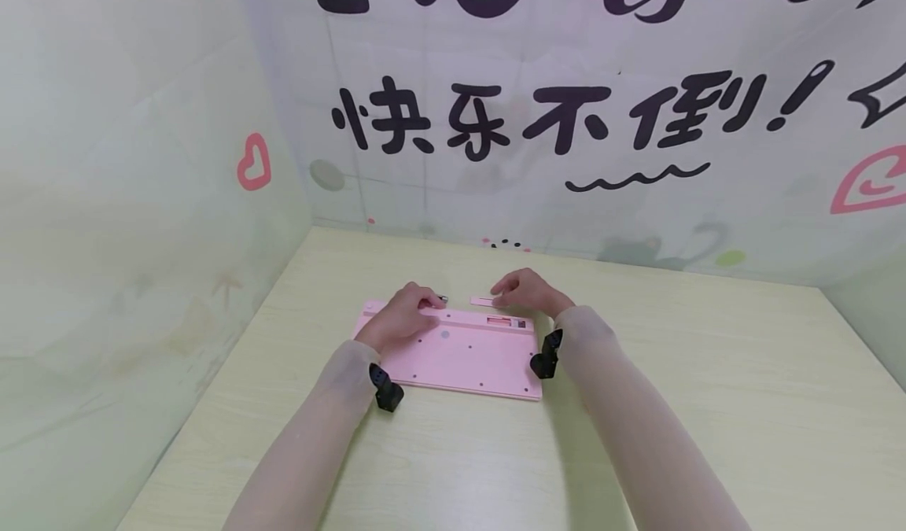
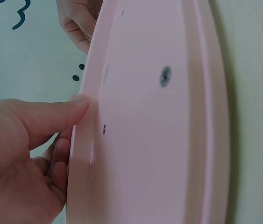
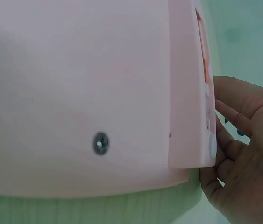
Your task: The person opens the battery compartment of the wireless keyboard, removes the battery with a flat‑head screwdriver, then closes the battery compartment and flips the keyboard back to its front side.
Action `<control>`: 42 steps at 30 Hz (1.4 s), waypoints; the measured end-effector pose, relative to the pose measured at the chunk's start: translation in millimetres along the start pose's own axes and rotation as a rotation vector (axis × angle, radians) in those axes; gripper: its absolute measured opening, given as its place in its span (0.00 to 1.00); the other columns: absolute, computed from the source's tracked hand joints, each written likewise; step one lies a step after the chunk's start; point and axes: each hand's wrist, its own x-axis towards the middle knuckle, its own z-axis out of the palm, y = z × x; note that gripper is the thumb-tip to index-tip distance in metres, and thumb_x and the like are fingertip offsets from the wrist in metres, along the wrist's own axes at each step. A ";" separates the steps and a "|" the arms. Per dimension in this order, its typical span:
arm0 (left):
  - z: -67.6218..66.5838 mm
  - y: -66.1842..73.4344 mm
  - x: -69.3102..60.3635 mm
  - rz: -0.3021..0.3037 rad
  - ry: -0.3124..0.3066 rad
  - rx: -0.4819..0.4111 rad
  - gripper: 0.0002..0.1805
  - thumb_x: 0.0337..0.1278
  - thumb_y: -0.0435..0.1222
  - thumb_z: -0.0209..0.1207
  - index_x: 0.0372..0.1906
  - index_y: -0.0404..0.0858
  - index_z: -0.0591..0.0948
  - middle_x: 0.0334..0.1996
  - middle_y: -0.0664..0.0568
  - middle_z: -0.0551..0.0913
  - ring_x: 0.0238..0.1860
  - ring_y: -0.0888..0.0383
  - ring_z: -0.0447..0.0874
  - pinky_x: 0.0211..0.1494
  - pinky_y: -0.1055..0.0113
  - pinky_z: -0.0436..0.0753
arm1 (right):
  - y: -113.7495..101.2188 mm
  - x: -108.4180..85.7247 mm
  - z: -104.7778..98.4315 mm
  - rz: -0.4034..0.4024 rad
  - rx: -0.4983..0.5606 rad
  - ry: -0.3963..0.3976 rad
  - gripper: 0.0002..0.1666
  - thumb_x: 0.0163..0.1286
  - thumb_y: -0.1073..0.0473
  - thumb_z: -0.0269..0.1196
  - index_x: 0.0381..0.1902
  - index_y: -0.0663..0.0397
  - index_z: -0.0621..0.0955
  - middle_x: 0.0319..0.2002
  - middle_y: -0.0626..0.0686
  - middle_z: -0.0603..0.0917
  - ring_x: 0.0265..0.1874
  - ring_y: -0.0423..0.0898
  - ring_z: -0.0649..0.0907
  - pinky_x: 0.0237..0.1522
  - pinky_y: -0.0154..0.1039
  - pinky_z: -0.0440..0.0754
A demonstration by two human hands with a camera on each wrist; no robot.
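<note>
A pink keyboard [image 1: 460,358] lies underside up, its raised back ridge on the far side. An uncovered battery slot [image 1: 499,322] near the ridge's right end shows a red inside. My left hand [image 1: 403,315] grips the ridge; in the left wrist view its thumb [image 2: 59,116] presses the edge and the fingers curl behind. Beyond the ridge, my right hand [image 1: 531,291] has its fingertips at the right end of a narrow pink strip [image 1: 482,301], probably the battery cover. Whether they pinch it is hidden. In the right wrist view, the keyboard edge [image 3: 187,116] hides those fingertips.
A small shiny metallic object [image 1: 443,299] lies just past the left fingertips, too small to identify. The pale wood-grain table [image 1: 708,374] extends to both sides. Printed cloth walls [image 1: 495,193] stand behind and at the left. Black cameras [image 1: 385,389] are strapped to both wrists.
</note>
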 end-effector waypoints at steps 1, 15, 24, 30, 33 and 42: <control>0.0 0.0 0.1 -0.002 0.001 -0.001 0.10 0.54 0.29 0.59 0.42 0.41 0.81 0.43 0.48 0.70 0.47 0.52 0.67 0.56 0.58 0.67 | 0.6 0.6 0.5 0.003 0.005 0.001 0.14 0.59 0.62 0.64 0.43 0.61 0.82 0.39 0.54 0.80 0.36 0.48 0.72 0.41 0.39 0.68; 0.1 0.5 0.2 -0.010 -0.001 -0.012 0.10 0.54 0.29 0.59 0.42 0.40 0.81 0.44 0.48 0.70 0.48 0.51 0.67 0.58 0.58 0.66 | -3.7 -0.9 5.4 0.043 0.009 0.065 0.11 0.58 0.63 0.65 0.40 0.60 0.83 0.38 0.55 0.80 0.35 0.48 0.72 0.39 0.39 0.68; 0.6 0.3 0.7 -0.011 0.002 -0.014 0.11 0.54 0.28 0.60 0.42 0.40 0.81 0.44 0.48 0.70 0.49 0.52 0.68 0.58 0.58 0.66 | -5.0 -3.8 5.0 0.044 0.013 0.067 0.09 0.58 0.65 0.64 0.37 0.61 0.84 0.39 0.55 0.82 0.40 0.50 0.76 0.49 0.45 0.70; 0.4 1.4 -0.8 -0.015 0.003 -0.009 0.10 0.54 0.28 0.60 0.42 0.40 0.81 0.43 0.48 0.70 0.47 0.52 0.67 0.57 0.59 0.67 | -3.8 -3.1 6.2 0.051 0.008 0.070 0.08 0.57 0.66 0.63 0.36 0.60 0.84 0.38 0.55 0.83 0.43 0.51 0.77 0.53 0.48 0.69; 0.1 2.1 -1.6 -0.012 0.005 -0.001 0.10 0.54 0.29 0.60 0.42 0.40 0.81 0.42 0.49 0.70 0.47 0.52 0.67 0.56 0.59 0.67 | -4.4 -3.1 6.6 0.055 0.001 0.069 0.08 0.57 0.67 0.63 0.36 0.61 0.84 0.38 0.55 0.82 0.43 0.51 0.77 0.53 0.48 0.70; 0.3 2.0 -1.2 -0.010 0.004 0.002 0.10 0.54 0.29 0.60 0.42 0.40 0.81 0.43 0.49 0.70 0.47 0.52 0.67 0.57 0.59 0.67 | -5.2 -1.7 6.9 0.063 -0.034 0.076 0.08 0.56 0.67 0.63 0.35 0.60 0.84 0.37 0.55 0.82 0.40 0.50 0.77 0.50 0.46 0.72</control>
